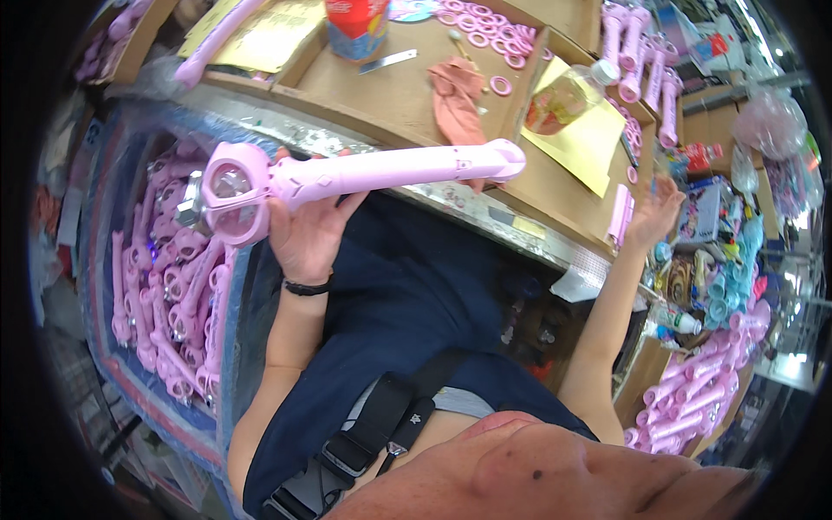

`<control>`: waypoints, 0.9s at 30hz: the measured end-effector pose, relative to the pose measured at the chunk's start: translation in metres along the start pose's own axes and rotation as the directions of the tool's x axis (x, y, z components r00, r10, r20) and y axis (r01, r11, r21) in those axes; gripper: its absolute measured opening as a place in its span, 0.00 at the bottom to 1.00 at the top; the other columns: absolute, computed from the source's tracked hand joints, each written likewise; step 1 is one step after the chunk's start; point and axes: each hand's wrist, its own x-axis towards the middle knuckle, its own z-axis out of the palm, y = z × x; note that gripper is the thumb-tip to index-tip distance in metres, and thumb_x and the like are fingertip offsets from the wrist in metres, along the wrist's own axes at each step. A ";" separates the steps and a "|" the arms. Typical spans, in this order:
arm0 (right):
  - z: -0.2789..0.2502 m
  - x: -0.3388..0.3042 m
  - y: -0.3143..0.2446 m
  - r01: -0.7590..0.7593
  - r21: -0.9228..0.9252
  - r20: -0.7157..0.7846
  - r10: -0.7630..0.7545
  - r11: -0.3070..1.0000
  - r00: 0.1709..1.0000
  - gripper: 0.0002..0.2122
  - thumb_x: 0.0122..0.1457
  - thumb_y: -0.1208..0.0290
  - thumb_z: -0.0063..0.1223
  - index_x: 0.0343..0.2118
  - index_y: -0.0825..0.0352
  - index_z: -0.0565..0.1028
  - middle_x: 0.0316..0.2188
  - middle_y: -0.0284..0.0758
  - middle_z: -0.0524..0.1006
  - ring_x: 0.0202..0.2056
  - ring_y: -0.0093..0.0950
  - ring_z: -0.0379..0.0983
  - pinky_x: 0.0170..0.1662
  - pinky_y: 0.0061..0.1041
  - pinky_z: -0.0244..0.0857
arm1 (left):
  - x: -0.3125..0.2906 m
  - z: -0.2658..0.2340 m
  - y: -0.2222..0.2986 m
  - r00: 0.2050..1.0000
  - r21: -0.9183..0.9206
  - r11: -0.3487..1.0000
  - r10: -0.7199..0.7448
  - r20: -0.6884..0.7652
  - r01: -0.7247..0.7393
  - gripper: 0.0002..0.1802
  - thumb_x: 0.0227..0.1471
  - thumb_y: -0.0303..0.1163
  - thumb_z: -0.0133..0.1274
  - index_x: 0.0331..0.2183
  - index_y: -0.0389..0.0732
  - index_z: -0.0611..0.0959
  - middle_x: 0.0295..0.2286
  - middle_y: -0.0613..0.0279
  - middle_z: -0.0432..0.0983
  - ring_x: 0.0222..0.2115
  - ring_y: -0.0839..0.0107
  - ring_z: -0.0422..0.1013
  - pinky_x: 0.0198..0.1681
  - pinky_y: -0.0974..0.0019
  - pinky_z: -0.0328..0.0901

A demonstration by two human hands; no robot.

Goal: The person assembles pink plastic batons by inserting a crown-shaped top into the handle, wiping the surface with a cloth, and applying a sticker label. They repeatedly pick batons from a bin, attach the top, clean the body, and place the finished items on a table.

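My left hand (308, 234) grips a long pink plastic toy wand (381, 173) near its ring-shaped head. A clear part sits inside the ring, and a silvery faceted piece shows at the head's left side. The wand lies nearly level, its handle pointing right over the bench's front edge. My right hand (656, 215) is stretched far to the right, fingers apart, with nothing visible in it. Close by it are a small pink plastic part (620, 213) and a red-labelled bottle (698, 156).
To the left, a blue plastic-lined bin (230, 329) holds many similar pink wands. On the bench are pink rings (485, 30), an orange cloth (455, 95), a steel ruler (388, 61), yellow paper (581, 143) and a clear bottle (563, 97). More pink handles (693, 390) fill a box at right.
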 end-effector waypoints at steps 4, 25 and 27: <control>0.070 -0.075 -0.032 0.271 -0.051 0.071 -0.267 0.961 0.961 0.07 0.60 0.76 0.48 0.39 0.71 0.70 0.34 0.37 0.74 0.35 0.26 0.70 0.42 0.25 0.64 | 0.001 0.004 -0.008 0.994 0.022 0.999 0.028 0.109 -0.030 0.36 0.47 0.40 0.60 0.57 0.58 0.64 0.55 0.57 0.61 0.62 0.49 0.40 0.61 0.33 0.35; 0.189 -0.210 -0.041 -0.427 0.166 0.285 0.371 0.889 0.884 0.06 0.56 0.76 0.56 0.34 0.67 0.71 0.25 0.28 0.73 0.24 0.12 0.64 0.28 0.11 0.58 | -0.014 0.024 -0.026 0.993 0.272 0.956 0.088 0.081 -0.107 0.36 0.43 0.46 0.62 0.53 0.59 0.66 0.53 0.63 0.62 0.60 0.47 0.47 0.60 0.34 0.45; 0.189 -0.207 -0.040 -0.326 0.059 0.270 0.299 0.943 0.915 0.06 0.56 0.76 0.56 0.34 0.68 0.71 0.26 0.27 0.73 0.25 0.12 0.65 0.29 0.11 0.58 | -0.015 0.024 -0.026 0.990 0.294 0.948 0.096 0.101 -0.121 0.36 0.43 0.47 0.62 0.53 0.60 0.65 0.53 0.63 0.61 0.60 0.47 0.47 0.60 0.35 0.45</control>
